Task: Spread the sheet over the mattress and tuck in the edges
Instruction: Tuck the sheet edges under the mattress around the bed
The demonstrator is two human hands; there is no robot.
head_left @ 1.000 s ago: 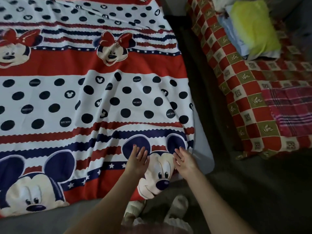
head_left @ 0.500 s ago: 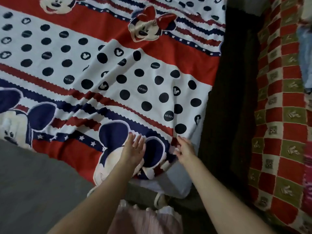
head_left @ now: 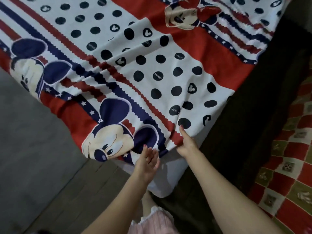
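Already the sheet (head_left: 152, 68), printed with cartoon mice, dots and red and navy stripes, is lying spread across most of the mattress (head_left: 167, 179), so the spreading part looks largely done. It is not lying flat, though: long diagonal creases are running from the near corner up toward the middle of the bed, and those are asking for smoothing. Tucking seems not yet done at this corner, since the sheet's edge is hanging loose and stopping short, leaving the pale corner of the mattress showing bare beneath it. How the far edges are sitting cannot be told, as they are running out of view.

At that near corner the right hand (head_left: 186, 146) is pinching the sheet's edge, thumb pressing on top of the fabric beside a dark dot while the other fingers are curling under it, hidden. The cloth is bunching into a fold just where it is gripping. The left hand (head_left: 148, 159) is hovering just beside it, fingers spread and empty, lying over the lower hem near the printed mouse face; whether it is actually touching the cloth is hard to tell. Both hands are working at the same corner, near each other but apart.

Beside the bed a dark gap is separating it from a red checked cover (head_left: 287, 166), and grey floor (head_left: 33, 149) is showing on the other side.
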